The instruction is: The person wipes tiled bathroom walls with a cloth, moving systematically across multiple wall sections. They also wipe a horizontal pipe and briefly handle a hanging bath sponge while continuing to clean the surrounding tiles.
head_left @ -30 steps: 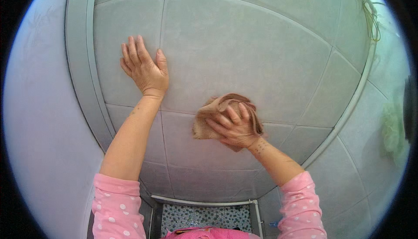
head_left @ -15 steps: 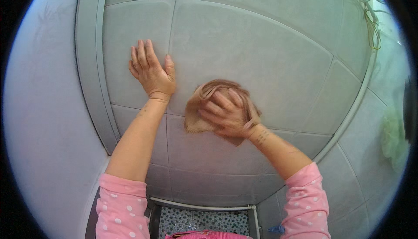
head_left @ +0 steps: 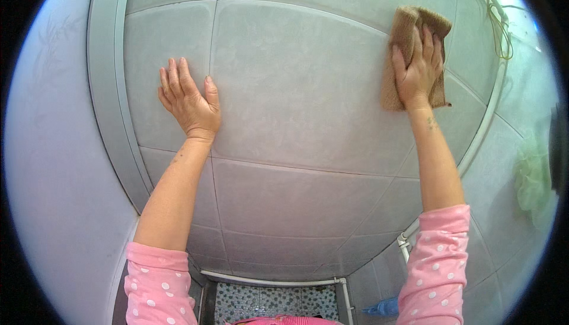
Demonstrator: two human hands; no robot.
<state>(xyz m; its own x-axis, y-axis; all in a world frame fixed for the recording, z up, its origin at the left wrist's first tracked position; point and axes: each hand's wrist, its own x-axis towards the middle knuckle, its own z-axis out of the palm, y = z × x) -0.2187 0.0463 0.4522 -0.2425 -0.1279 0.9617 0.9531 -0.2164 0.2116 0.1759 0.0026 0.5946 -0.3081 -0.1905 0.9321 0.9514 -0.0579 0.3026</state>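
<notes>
A brown cloth (head_left: 398,82) lies spread against the grey tiled wall (head_left: 302,88), up at its right side. Over the cloth my right hand (head_left: 418,70) is laid flat, fingers stretched upward and the thumb apart, pressing it to the tiles. My left hand (head_left: 188,101) rests on the wall at the left, palm down, with its fingers out and nothing in it. The cloth's lower edge hangs below my right palm, and one corner sticks out beside the wrist.
A grey frame (head_left: 106,88) borders the tiles on the left. White pipe (head_left: 487,126) runs up the right corner, with looped yellowish wire (head_left: 502,31) above. A pale green mesh puff (head_left: 531,177) hangs at right. Below are a pebble-patterned floor (head_left: 267,301) and a blue object (head_left: 382,307).
My right hand has carried the cloth up and to the right across the wall. The cloth, bunched before, is now spread flatter. My left hand stays on the tiles.
</notes>
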